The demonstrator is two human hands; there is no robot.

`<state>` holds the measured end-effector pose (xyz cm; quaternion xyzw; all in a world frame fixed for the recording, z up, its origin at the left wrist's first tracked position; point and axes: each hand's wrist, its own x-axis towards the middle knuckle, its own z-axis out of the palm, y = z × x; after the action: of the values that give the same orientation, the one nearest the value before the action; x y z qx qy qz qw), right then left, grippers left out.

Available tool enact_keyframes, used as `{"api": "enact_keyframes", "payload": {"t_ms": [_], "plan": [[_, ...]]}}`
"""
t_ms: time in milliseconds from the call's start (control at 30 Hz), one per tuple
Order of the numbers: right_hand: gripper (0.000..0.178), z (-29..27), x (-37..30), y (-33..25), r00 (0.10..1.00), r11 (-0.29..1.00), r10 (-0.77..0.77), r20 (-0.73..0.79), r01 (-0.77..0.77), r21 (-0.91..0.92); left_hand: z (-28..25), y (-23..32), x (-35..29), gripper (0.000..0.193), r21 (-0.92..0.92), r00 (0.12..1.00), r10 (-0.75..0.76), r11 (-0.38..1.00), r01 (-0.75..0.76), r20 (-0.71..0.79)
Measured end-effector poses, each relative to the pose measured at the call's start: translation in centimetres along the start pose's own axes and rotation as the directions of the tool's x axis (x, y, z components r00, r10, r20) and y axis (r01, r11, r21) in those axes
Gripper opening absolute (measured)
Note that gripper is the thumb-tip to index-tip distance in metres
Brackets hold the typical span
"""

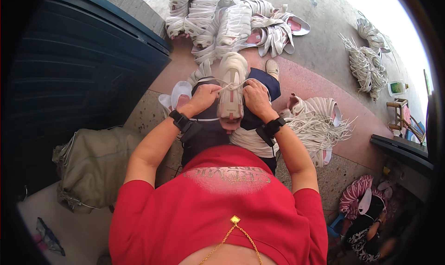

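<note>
Between my knees a cream and pink shoe upper [230, 105] points its toe away from me. A white shoelace [230, 86] crosses over its front part. My left hand [204, 98] is closed on the lace at the upper's left side. On the right side, my right hand [257, 98] pinches the lace too, fingers curled. The lace stretches between both hands, close above the upper. Beside my left hand lie more white upper pieces [179, 92]. A pile of laced uppers [317, 123] with loose lace ends sits right of my right hand.
Several stacks of white uppers [232, 26] lie on the floor ahead. Bundled uppers [368, 68] lie far right, near a wooden stool [397, 112]. A dark blue door [88, 65] and an olive sack [95, 163] are at left. Another person [368, 228] sits at lower right.
</note>
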<state>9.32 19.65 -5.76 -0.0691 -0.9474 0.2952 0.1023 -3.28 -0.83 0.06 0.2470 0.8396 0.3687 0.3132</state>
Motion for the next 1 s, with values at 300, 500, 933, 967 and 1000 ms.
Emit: {"api": "enact_keyframes", "payload": {"t_ms": [300,500,933,967,1000], "plan": [[0.022,0.3,0.9,-1.6,0.992,0.943,-0.123,0.037,0.128,-0.306,0.5,0.5,-0.8,0.027,0.466,0.995,0.074,0.884,-0.033,-0.069],[0.016,0.4,1.2,-2.0,0.992,0.976,-0.038,-0.122,0.011,-0.217,0.5,-1.4,-0.1,0.026,0.451,0.981,0.123,0.891,-0.044,-0.148],[0.013,0.4,1.1,-1.7,0.992,0.974,-0.008,-0.126,-0.020,-0.225,0.4,-1.3,0.4,0.018,0.625,0.953,0.267,0.771,-0.121,-0.144],[0.013,0.5,1.0,-1.8,0.992,0.974,-0.007,-0.125,-0.022,-0.224,0.3,-1.2,0.3,0.018,0.633,0.952,0.279,0.762,-0.138,-0.129],[0.013,0.5,1.0,-1.8,0.992,0.975,-0.004,-0.123,-0.023,-0.222,0.3,-1.2,0.3,0.017,0.642,0.950,0.292,0.751,-0.154,-0.114]]}}
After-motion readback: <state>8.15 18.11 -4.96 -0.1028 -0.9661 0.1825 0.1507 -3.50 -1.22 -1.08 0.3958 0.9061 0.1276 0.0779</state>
